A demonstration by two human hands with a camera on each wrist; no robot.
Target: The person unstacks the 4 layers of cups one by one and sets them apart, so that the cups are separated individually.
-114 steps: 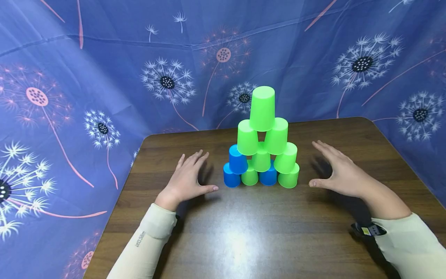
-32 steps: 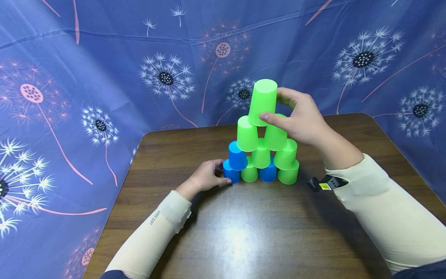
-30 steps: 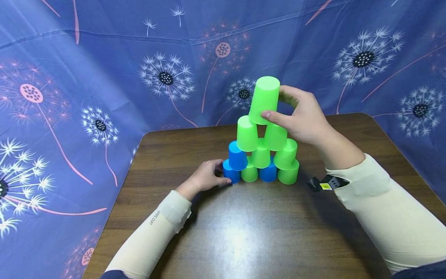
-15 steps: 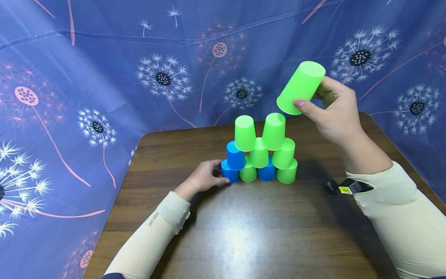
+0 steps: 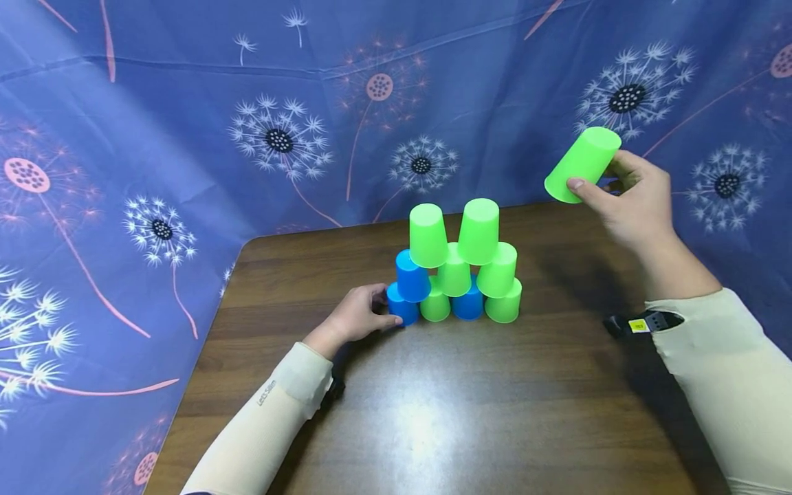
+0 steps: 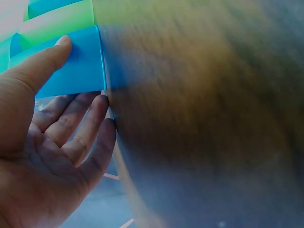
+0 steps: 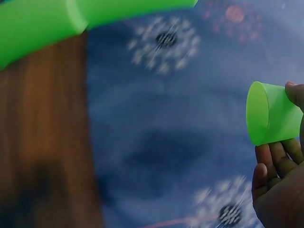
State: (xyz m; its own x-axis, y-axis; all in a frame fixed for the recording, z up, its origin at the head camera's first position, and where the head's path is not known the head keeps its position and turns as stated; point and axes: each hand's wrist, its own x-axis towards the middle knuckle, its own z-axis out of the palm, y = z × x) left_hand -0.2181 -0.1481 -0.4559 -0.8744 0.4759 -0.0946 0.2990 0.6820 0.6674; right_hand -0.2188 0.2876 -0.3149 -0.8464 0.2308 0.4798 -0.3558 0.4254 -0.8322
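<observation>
My right hand (image 5: pixel 637 203) holds a green plastic cup (image 5: pixel 581 166) tilted in the air, off to the right of the stack. In the right wrist view the cup's open mouth (image 7: pixel 258 114) shows, thumb on one side and fingers on the other. My left hand (image 5: pixel 353 316) grips the blue cup (image 5: pixel 402 305) at the stack's bottom left corner, thumb in front. The left wrist view shows the thumb lying on that blue cup (image 6: pixel 71 66) and the fingers beneath its far side. Above it sits another blue cup (image 5: pixel 411 276). Two green cups (image 5: pixel 428 235) form the top row, upside down like the rest.
The remaining stack has green cups (image 5: pixel 454 269) in the middle row and a blue cup (image 5: pixel 468 301) between green ones at the bottom. All stand on a brown wooden table (image 5: pixel 396 399). A blue dandelion-print cloth (image 5: pixel 322 158) hangs behind and at the left.
My right hand has taken the top green cup off the stack and carried it right, tilting it. My left hand has come to the bottom left blue cup and stayed there.
</observation>
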